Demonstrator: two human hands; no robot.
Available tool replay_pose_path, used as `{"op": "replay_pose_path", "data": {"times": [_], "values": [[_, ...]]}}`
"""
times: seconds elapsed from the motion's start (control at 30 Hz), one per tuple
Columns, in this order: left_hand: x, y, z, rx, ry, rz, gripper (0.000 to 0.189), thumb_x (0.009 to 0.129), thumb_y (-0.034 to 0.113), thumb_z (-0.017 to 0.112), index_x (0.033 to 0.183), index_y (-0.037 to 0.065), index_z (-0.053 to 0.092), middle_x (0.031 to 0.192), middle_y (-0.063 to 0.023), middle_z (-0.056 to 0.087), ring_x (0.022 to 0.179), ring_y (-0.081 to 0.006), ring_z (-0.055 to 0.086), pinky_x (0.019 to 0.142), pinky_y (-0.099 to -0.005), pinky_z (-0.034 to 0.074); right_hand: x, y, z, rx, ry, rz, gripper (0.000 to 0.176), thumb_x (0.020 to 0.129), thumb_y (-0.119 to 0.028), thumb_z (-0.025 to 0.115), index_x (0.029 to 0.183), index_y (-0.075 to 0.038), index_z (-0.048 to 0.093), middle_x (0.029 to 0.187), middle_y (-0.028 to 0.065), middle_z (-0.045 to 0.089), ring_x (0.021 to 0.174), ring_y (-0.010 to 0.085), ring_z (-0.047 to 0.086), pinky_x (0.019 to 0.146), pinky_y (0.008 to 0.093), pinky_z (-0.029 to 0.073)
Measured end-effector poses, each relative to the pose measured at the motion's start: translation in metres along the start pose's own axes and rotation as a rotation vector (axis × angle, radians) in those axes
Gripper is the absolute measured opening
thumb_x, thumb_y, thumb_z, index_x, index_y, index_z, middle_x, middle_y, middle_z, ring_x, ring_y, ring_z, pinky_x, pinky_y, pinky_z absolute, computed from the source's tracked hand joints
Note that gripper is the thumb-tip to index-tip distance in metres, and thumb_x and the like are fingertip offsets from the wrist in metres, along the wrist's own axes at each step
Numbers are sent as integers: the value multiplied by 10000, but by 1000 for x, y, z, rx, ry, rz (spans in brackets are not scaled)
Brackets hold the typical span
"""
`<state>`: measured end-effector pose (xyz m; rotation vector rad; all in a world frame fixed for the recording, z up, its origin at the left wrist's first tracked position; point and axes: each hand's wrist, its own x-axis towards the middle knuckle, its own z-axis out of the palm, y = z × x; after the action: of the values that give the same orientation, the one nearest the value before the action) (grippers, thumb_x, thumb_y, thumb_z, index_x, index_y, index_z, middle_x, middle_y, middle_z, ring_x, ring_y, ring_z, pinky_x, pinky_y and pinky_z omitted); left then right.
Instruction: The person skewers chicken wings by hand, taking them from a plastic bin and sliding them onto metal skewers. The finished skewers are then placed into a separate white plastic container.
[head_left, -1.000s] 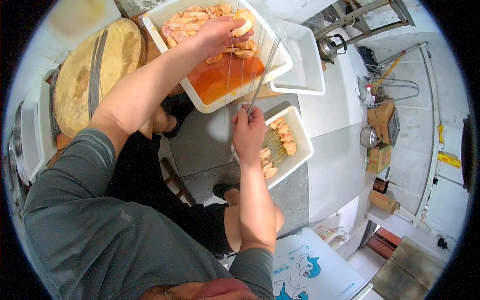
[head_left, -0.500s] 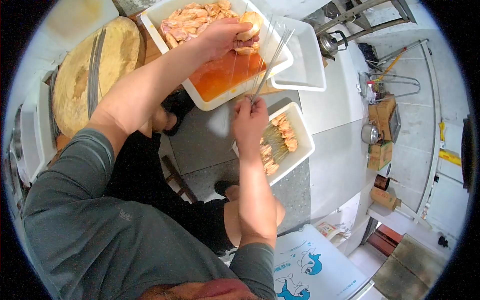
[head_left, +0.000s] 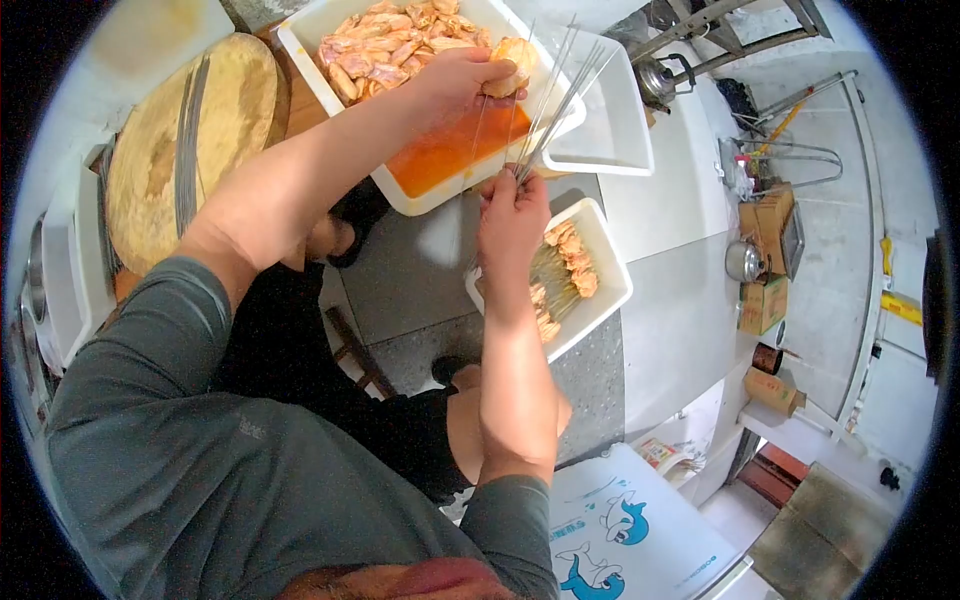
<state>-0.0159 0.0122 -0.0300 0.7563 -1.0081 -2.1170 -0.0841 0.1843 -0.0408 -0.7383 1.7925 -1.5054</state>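
Note:
Over the large white tray [head_left: 400,200], my left hand [head_left: 468,78] pinches a pale meat piece [head_left: 513,68]. Raw meat pieces [head_left: 385,45] fill the tray's far part, and orange-red liquid [head_left: 440,155] lies in its near part. My right hand [head_left: 514,205] is closed around a bundle of thin metal skewers [head_left: 560,112], whose upper ends fan out beside the meat. Below that hand, a smaller white tray [head_left: 618,275] holds skewered meat [head_left: 574,258] in two groups, partly hidden by my right forearm.
A round wooden board [head_left: 145,160] at left carries more skewers [head_left: 188,140]. Another white tray [head_left: 645,120] stands behind the large one. Kettles [head_left: 743,262] and cardboard boxes [head_left: 765,305] are at right; a white lid with dolphin drawings [head_left: 650,520] lies at the bottom.
My right hand has moved up and slightly right with the skewers, nearer to the large tray. My left hand has shifted slightly right with the meat piece.

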Motion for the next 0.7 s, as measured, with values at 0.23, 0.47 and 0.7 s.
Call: {"op": "replay_pose_path", "data": {"times": [0.23, 0.47, 0.7], "values": [[12, -9, -9, -131, -37, 26, 245, 949, 129, 522, 1066, -87, 517, 1050, -171, 606, 925, -247, 654, 833, -305, 560, 2, 29, 4, -51, -28, -74, 167, 939, -144, 502, 936, 19, 541, 690, 96, 610, 606, 156, 573, 556, 304, 450], [8, -3, -8, -176, -52, -18, 270, 955, 140, 522, 1094, -90, 502, 1050, -161, 596, 937, -248, 651, 854, -298, 556, -4, 11, 10, -46, -38, -7, 160, 948, -131, 469, 989, 11, 532, 705, 88, 618, 578, 139, 564, 538, 294, 451], [2, -1, 3, -77, 48, 12, 264, 944, 141, 550, 1094, -74, 519, 1054, -149, 598, 929, -240, 654, 818, -293, 567, -1, 21, 11, -54, 7, -76, 144, 934, -110, 470, 936, 17, 537, 715, 109, 623, 622, 186, 590, 602, 327, 475]]}}
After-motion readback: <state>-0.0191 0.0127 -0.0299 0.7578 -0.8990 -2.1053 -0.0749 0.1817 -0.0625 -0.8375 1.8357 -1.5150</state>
